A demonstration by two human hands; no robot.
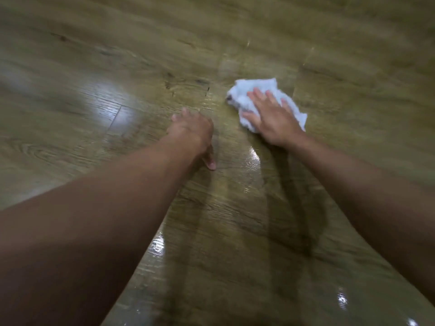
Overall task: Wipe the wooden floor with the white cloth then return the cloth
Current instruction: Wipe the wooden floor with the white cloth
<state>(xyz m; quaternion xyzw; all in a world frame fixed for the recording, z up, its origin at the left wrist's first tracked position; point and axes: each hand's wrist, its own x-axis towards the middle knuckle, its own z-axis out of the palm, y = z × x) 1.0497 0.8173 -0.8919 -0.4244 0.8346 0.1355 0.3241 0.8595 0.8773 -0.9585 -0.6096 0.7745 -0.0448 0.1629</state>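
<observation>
Big white glare patch (110,102) sat well left of the grip (270,114), about level with it. A plank seam (115,118) cut through that patch. Short glare streak (253,158) lay just on the near side of the grip. Second glare spot (158,245) showed much nearer and to the left. Small glint (342,300) was well nearer, to the right. Dark shadow bands (294,208) ran from under the grip toward the near edge. Dark knot marks (202,82) lay left of the grip, slightly beyond it. The far area was blurred, no detail readable.
</observation>
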